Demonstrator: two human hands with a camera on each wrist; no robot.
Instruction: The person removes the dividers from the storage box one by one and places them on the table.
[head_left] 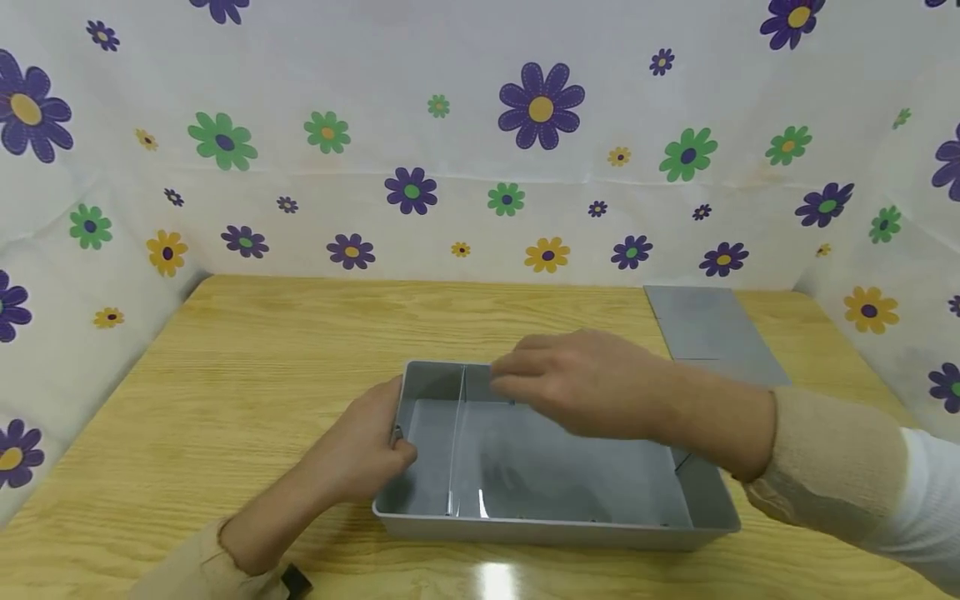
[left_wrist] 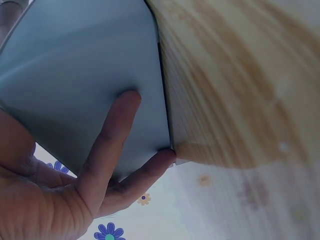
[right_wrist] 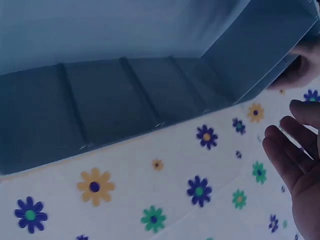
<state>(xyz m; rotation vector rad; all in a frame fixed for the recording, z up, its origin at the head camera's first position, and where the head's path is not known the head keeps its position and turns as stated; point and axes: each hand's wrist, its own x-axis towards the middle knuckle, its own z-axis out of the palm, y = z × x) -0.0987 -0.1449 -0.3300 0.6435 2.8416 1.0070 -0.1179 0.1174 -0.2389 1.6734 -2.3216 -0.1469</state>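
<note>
A shallow grey plastic tray point(head_left: 555, 533) sits on the wooden table. My left hand point(head_left: 360, 450) grips its left wall, the thumb over the rim inside and the fingers against the outside. In the left wrist view those fingers point(left_wrist: 117, 125) lie on the tray's smooth outer wall point(left_wrist: 75, 55). A thin divider point(head_left: 457, 442) stands across the tray near its left end. Above the tray's back wall is my right hand point(head_left: 585, 383), apparently holding nothing. Its fingers are loosely extended in the right wrist view, beside the ribbed tray wall point(right_wrist: 105, 100).
Flat grey panels point(head_left: 705, 325) lie on the table point(head_left: 225, 375) at the back right. A white cloth point(head_left: 465, 150) with printed flowers rises behind the table and along both sides. Something small and black point(head_left: 296, 581) shows beside the left sleeve.
</note>
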